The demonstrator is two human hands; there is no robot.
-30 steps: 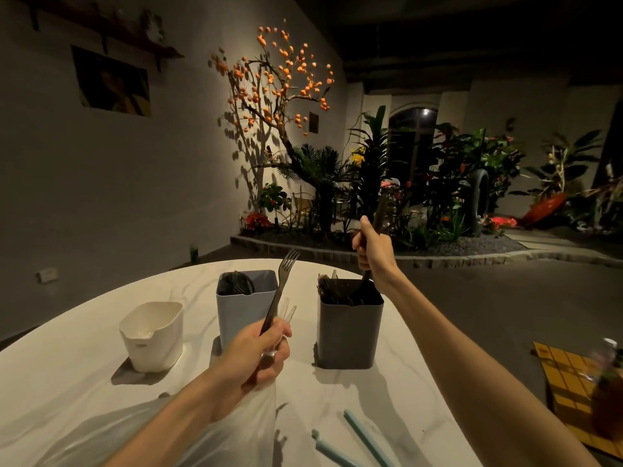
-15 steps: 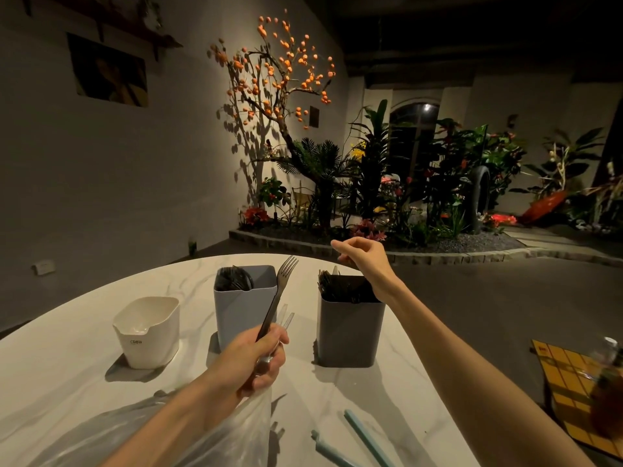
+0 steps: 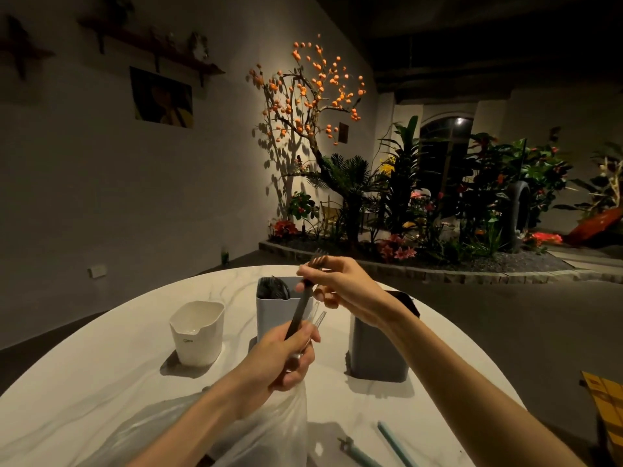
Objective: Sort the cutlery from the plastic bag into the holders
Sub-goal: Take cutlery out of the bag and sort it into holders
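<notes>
My left hand (image 3: 286, 357) grips the gathered top of a clear plastic bag (image 3: 236, 429) together with a dark fork (image 3: 300, 311) and a couple of clear plastic pieces that stick up from it. My right hand (image 3: 344, 284) pinches the fork just below its tines. Three holders stand on the white marble table (image 3: 84, 382): a white one (image 3: 199, 332) at the left, a light grey one (image 3: 269, 306) with dark cutlery behind the fork, and a dark grey one (image 3: 376, 355) partly hidden by my right forearm.
Two teal sticks (image 3: 394, 444) lie on the table near its front edge. A yellow mat (image 3: 606, 402) lies on the floor to the right. A planted bed with a lit orange tree fills the background.
My right hand has left the dark grey holder and come back left onto the fork held by my left hand. The view has dropped and moved closer.
</notes>
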